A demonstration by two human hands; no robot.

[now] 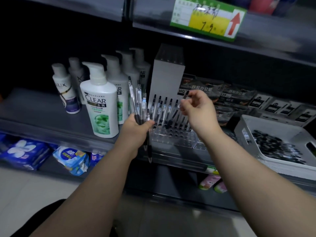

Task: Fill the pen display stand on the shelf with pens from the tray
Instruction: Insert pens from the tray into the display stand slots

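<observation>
Head view: right hand (196, 108) partly hides stand (172, 139) (its pen (186, 94) blurred).

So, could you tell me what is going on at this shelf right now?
A person is filling a clear pen stand on the shelf. The left hand grips a bunch of pens beside the stand, while the right hand pinches a single pen above it. Standing pens fill part of the back rows; the front holes are empty. A white tray holding more pens sits to the right.
</observation>
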